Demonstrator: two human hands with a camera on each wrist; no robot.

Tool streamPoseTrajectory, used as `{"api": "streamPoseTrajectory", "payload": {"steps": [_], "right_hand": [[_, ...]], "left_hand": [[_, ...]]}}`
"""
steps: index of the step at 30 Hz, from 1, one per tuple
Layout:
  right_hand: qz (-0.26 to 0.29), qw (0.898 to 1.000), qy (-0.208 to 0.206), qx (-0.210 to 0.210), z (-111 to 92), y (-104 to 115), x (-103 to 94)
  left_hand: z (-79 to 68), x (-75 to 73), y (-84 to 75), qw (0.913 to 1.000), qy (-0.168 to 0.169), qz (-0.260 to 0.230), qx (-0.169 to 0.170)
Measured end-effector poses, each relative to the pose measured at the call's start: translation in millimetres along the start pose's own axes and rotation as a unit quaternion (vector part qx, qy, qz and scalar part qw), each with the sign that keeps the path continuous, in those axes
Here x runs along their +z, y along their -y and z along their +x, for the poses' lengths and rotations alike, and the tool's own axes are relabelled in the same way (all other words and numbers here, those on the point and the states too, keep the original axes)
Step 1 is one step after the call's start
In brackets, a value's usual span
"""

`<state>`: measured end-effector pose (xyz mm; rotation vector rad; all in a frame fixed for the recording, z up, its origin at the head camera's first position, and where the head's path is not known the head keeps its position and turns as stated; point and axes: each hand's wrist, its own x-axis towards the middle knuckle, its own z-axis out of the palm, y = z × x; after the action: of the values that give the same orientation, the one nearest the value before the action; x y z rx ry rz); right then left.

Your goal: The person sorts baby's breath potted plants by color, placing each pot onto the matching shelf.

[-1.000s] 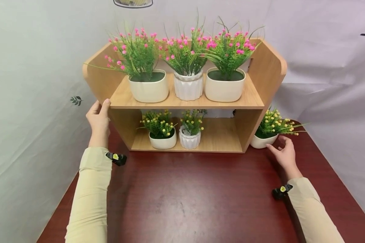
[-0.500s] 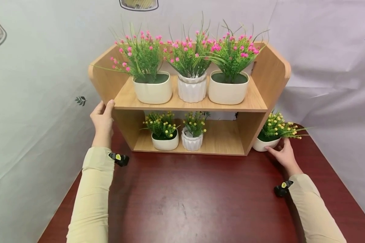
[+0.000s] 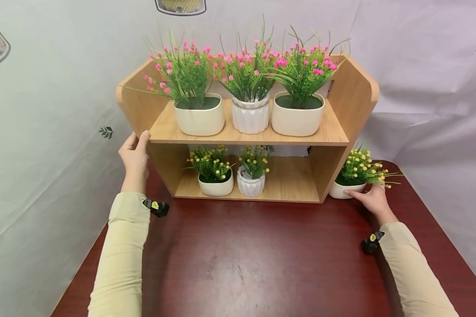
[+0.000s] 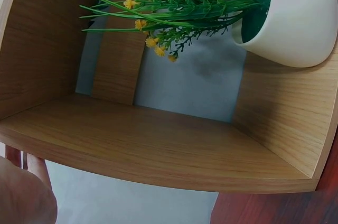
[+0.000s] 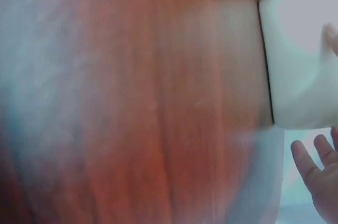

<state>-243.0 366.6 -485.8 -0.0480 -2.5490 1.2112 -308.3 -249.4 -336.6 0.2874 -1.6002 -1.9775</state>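
Note:
In the head view my left hand [image 3: 135, 154] grips the left side of a two-tier wooden shelf [image 3: 246, 140]; its thumb lies on the front edge by the upper board. My right hand [image 3: 374, 200] is at a low white oval flowerpot [image 3: 343, 190] with yellow flowers, which stands on the table right of the shelf. In the right wrist view the thumb [image 5: 331, 36] touches the pot's [image 5: 298, 60] side. The other fingers [image 5: 303, 160] are spread and straight past its end. Leaves partly cover them in the head view.
Three pots of pink flowers [image 3: 297, 119] line the upper board. Below stand an oval pot [image 3: 216, 187] and a fluted white pot [image 3: 251, 185], both with yellow flowers. The dark red table [image 3: 238, 251] spreads in front, with pale draped sheets behind.
My right hand has shifted slightly, its thumb reaching farther left across the pot's front. The left hand keeps its place on the shelf. The head view has tilted a little.

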Motion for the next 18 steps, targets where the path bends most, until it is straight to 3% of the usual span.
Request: {"api": "streamPoseTrajectory", "payload": {"steps": [7, 15, 18], "right_hand": [[-0.079, 0.993, 0.052, 0.064, 3.6, 2.3, -1.5], [-0.074, 0.99, 0.084, 0.085, 1.3, 3.9, 5.7], [-0.067, 0.992, 0.082, 0.071, 0.8, 5.5, 6.4]], "left_hand": [[-0.1, 0.1, -0.8, 1.0, -0.003, 0.001, 0.0], [-0.7, 0.4, -0.1, 1.0, 0.0, -0.009, 0.002], [-1.2, 0.6, -0.3, 0.9999, 0.0, -0.01, 0.004]]}}
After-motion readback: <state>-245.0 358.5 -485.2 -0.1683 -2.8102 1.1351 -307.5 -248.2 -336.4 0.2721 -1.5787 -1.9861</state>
